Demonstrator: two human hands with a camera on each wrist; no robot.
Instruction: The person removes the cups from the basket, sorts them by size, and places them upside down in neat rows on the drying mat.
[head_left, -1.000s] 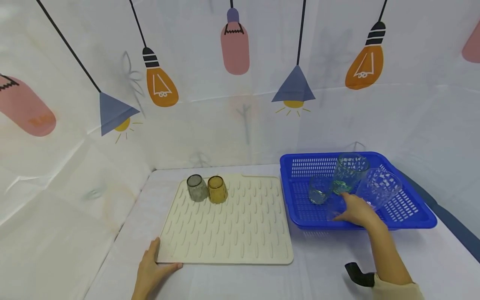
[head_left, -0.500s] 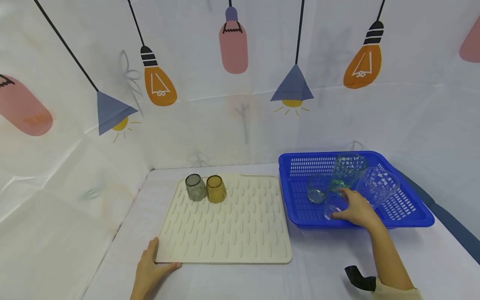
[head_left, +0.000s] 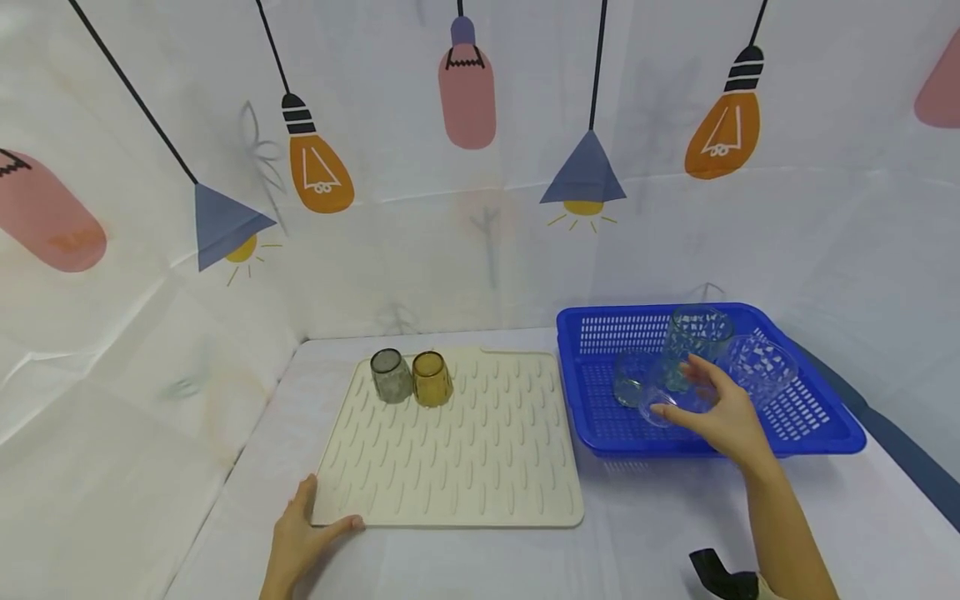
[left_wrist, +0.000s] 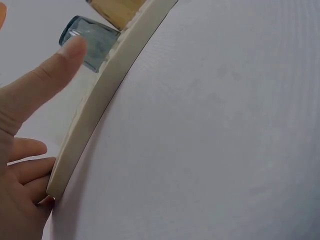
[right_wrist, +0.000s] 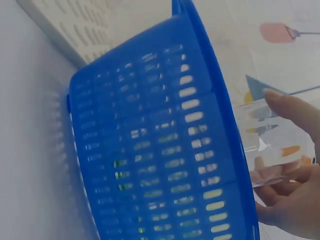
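Note:
My right hand (head_left: 723, 412) grips a clear drinking glass (right_wrist: 267, 142) between thumb and fingers. In the right wrist view this glass rises past the rim of the blue plastic basket (right_wrist: 145, 55). My left hand (head_left: 300, 537) rests at the near left corner of a cream drying mat (head_left: 457, 467), its thumb along the front edge and its fingers at the left side. A grey glass (head_left: 392, 377) and an amber glass (head_left: 432, 380) stand side by side at the back left of the mat.
Inside the basket are a tall greenish glass (head_left: 697, 329), a small clear glass (head_left: 628, 385) and a large clear glass (head_left: 765, 367) that leans right. A black curved object (head_left: 720, 575) shows by the right forearm. Behind the table hangs a lamp-patterned cloth (head_left: 480, 250).
My right hand has lifted the clear glass upward from the basket floor, and the forearm has shifted with it. My left hand stays at the mat's corner.

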